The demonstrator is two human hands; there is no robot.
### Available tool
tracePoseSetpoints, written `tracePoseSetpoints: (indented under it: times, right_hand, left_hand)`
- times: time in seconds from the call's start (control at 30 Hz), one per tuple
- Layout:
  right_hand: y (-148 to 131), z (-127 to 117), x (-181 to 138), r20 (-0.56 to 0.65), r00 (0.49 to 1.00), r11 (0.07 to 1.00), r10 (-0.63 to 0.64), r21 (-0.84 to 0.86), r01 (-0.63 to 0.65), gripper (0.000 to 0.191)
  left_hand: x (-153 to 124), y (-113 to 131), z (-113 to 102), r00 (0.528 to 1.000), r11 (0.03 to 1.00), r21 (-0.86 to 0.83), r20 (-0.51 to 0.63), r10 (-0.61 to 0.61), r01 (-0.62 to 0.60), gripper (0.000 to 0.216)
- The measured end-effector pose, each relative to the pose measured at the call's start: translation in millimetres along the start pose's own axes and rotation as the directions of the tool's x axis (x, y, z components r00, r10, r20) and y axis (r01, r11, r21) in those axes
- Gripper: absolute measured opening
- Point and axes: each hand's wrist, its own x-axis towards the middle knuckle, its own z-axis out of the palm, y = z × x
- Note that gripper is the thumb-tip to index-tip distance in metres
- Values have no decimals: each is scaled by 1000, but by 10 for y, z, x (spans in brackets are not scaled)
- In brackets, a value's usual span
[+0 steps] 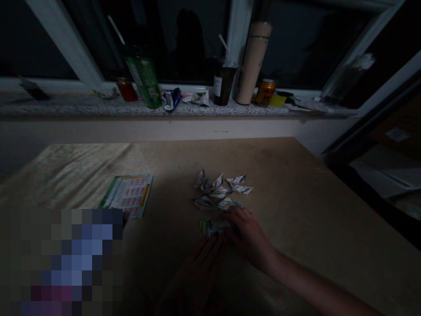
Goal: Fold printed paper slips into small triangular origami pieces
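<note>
On the brown table (296,184) lies a small folded strip of printed paper (213,227). My right hand (248,235) rests on its right end, fingers curled and pressing it down. My left hand (200,263) lies in shadow just below the strip, fingers stretched out flat toward it. Just beyond the strip sits a cluster of several small folded paper pieces (220,191). A printed green-edged leaflet (128,195) lies flat to the left.
A stone windowsill (82,107) at the back holds a green bottle (144,81), a red jar (126,89), a dark cup with straw (224,83), a tall beige tube (253,61) and an orange can (265,91). A blurred patch covers the lower left. Dark window behind.
</note>
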Motion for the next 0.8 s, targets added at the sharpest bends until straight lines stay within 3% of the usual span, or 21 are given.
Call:
tracePoseSetpoints:
  times: [0.13, 0.5, 0.67, 0.8]
  right_hand:
    - [-9, 23, 2, 9, 1000, 1000, 23, -13, -23, 35]
    - [13, 49, 14, -27, 999, 1000, 23, 21, -22, 32]
    - [29, 78, 6, -60, 998, 997, -19, 71, 23, 32]
    - [21, 89, 3, -72, 997, 993, -38, 112, 46, 30]
  left_hand:
    - [-6, -12, 64, 1000, 1000, -9, 11, 4, -4, 84]
    - [-23, 27, 67, 999, 1000, 12, -27, -28, 28, 80]
    - [-80, 59, 54, 982, 984, 124, -149, -112, 131, 83]
    - [-114, 33, 150, 979, 974, 204, -198, -58, 99, 84]
